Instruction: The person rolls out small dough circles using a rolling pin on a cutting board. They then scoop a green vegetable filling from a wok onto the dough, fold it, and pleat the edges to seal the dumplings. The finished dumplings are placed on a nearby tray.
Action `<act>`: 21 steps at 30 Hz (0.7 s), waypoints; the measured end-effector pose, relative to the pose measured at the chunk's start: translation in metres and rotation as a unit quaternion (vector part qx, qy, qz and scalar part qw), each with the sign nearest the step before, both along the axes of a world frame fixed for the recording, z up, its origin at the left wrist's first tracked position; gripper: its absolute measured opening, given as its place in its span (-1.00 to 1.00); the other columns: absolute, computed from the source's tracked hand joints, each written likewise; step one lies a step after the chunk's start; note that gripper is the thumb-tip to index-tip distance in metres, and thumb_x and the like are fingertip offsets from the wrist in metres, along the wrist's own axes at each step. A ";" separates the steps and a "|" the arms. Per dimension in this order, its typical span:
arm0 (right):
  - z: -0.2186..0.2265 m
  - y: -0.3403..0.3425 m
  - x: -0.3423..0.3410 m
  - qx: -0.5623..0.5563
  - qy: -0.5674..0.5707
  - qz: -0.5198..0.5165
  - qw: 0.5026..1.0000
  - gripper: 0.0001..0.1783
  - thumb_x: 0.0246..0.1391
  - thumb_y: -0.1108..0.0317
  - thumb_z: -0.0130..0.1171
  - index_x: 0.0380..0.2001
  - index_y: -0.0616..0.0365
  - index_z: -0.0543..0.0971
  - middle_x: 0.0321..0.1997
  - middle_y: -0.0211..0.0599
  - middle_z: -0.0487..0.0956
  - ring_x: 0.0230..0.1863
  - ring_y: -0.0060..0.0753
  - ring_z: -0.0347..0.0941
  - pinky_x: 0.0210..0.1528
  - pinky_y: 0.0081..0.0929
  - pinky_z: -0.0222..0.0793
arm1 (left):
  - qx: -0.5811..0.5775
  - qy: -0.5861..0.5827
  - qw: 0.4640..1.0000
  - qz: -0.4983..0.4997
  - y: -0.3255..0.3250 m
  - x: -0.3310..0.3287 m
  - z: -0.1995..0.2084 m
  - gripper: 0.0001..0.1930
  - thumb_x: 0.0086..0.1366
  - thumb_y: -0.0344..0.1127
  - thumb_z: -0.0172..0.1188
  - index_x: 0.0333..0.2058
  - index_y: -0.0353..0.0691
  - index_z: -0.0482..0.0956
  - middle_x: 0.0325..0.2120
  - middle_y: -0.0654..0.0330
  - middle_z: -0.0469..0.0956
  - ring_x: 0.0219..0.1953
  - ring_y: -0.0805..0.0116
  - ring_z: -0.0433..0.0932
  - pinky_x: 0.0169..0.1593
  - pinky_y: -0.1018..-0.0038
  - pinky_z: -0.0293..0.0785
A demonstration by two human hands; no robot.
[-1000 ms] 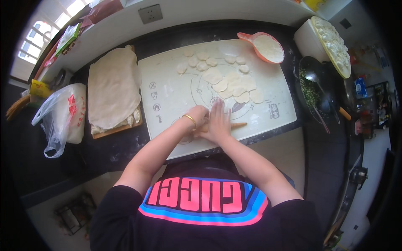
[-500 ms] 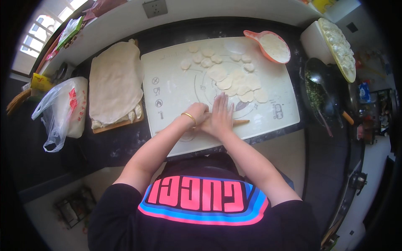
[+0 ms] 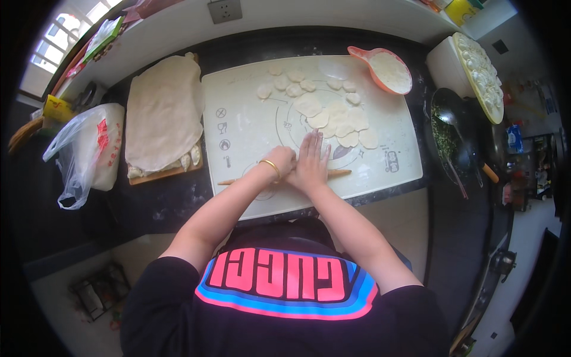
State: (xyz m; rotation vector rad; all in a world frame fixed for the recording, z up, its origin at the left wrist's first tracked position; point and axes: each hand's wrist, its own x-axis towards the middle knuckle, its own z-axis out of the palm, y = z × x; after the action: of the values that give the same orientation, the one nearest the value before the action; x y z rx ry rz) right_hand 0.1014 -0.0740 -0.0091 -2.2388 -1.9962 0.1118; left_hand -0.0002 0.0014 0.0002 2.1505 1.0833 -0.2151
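Observation:
A thin wooden rolling pin (image 3: 340,172) lies crosswise near the front of the white dough mat (image 3: 375,166), with both tapered ends showing. My right hand (image 3: 310,163) rests on it, palm down and fingers stretched flat. Beside it, my left hand (image 3: 281,160), with a gold bangle at the wrist, is closed, its fingers curled down. Whatever those fingers hold is hidden. Beyond my hands, rolled dough wrappers (image 3: 342,122) overlap in a loose pile. Several small flattened dough pieces (image 3: 294,89) lie farther back on the mat.
A pink scoop of flour (image 3: 389,70) stands at the mat's far right corner. Left of the mat, a dough-coloured sheet (image 3: 165,113) covers dumplings on a wooden board, beside a plastic bag (image 3: 98,149). On the right are a wok with green filling (image 3: 443,128) and a dumpling-laden tray (image 3: 479,71).
The rolling pin's left end shows more plainly now. My hands keep nearly the same place on the mat, and the whole view has shifted slightly.

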 end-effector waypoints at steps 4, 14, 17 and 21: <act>0.023 -0.054 0.001 -0.127 0.055 0.072 0.988 0.49 -0.55 -0.46 0.16 0.18 0.50 -0.26 0.31 0.26 -0.30 0.36 0.11 -0.44 0.27 0.11 -0.45 | -0.015 -0.053 0.998 0.036 0.001 -0.013 -0.003 -0.77 0.04 -0.22 0.13 -0.39 -0.25 0.56 -0.44 -0.05 0.55 -0.35 0.05 0.52 -0.24 0.31 0.42; 0.007 -0.023 -0.002 -0.038 0.065 0.039 0.996 0.50 -0.59 -0.42 0.22 0.21 0.41 -0.26 0.33 0.16 -0.30 0.37 0.04 -0.40 0.26 0.11 -0.41 | -0.025 -0.020 0.999 0.021 -0.005 -0.012 0.000 -0.73 0.00 -0.20 0.17 -0.39 -0.30 0.53 -0.41 -0.06 0.54 -0.32 0.05 0.51 -0.22 0.32 0.42; -0.009 -0.008 -0.005 0.006 0.057 0.007 0.998 0.49 -0.59 -0.43 0.20 0.20 0.44 -0.25 0.33 0.18 -0.30 0.37 0.03 -0.39 0.26 0.11 -0.40 | -0.022 -0.026 0.999 0.028 -0.003 -0.014 -0.012 -0.74 0.00 -0.22 0.16 -0.41 -0.30 0.53 -0.43 -0.06 0.54 -0.34 0.05 0.51 -0.22 0.32 0.42; 0.016 -0.057 -0.002 -0.120 0.070 0.084 0.987 0.48 -0.56 -0.44 0.18 0.19 0.47 -0.24 0.32 0.24 -0.30 0.35 0.14 -0.40 0.24 0.13 -0.38 | -0.002 -0.086 0.994 0.066 -0.005 -0.023 -0.018 -0.78 0.00 -0.25 0.15 -0.44 -0.31 0.54 -0.48 -0.05 0.54 -0.37 0.05 0.52 -0.25 0.33 0.42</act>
State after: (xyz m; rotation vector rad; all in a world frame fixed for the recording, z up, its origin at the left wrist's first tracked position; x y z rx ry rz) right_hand 0.0993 -0.1313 0.0070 -2.1178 -2.1925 0.5399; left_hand -0.0228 -0.0038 -0.0179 2.0426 1.1182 0.0295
